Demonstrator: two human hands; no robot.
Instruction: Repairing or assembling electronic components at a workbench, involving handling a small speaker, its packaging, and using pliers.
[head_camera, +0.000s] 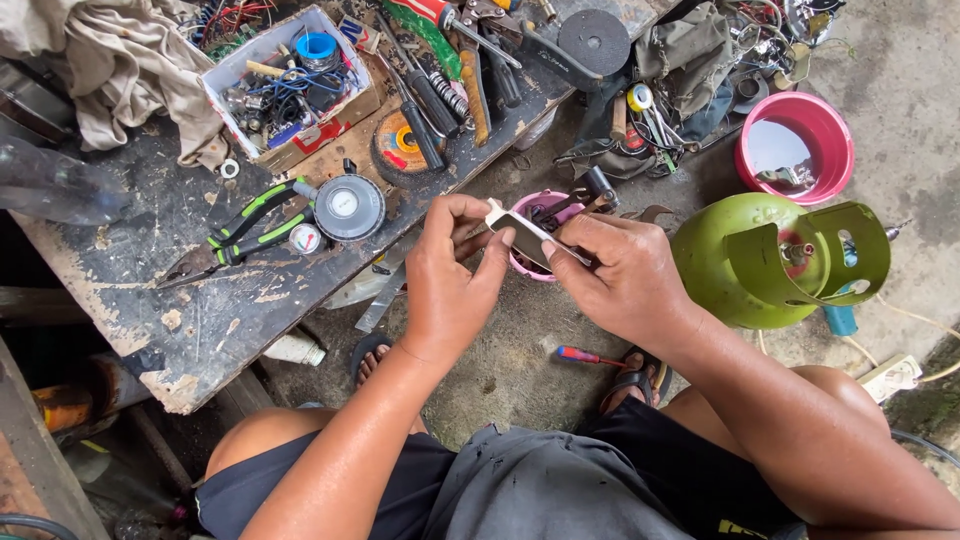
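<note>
Above a pink tub (522, 262) of tools, both hands' fingers (497, 243) pinch one flat white part (520, 228).

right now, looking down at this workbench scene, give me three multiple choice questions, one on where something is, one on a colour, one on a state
1. Where do the green-handled pliers lie?
A. on the dark workbench, left of the hands
B. inside the pink bucket
C. on the person's lap

2. What colour is the gas cylinder to the right of the hands?
A. blue
B. green
C. red

3. How is the small flat white-edged part held?
A. it lies loose on the ground
B. one hand alone pins it to the bench
C. the left hand and right hand hold it between them, above the ground

Answers:
1. A, the pliers rest on the bench top beside a round metal tin.
2. B, its body and collar are green.
3. C, fingers of both hands grip the part in mid-air.
</note>
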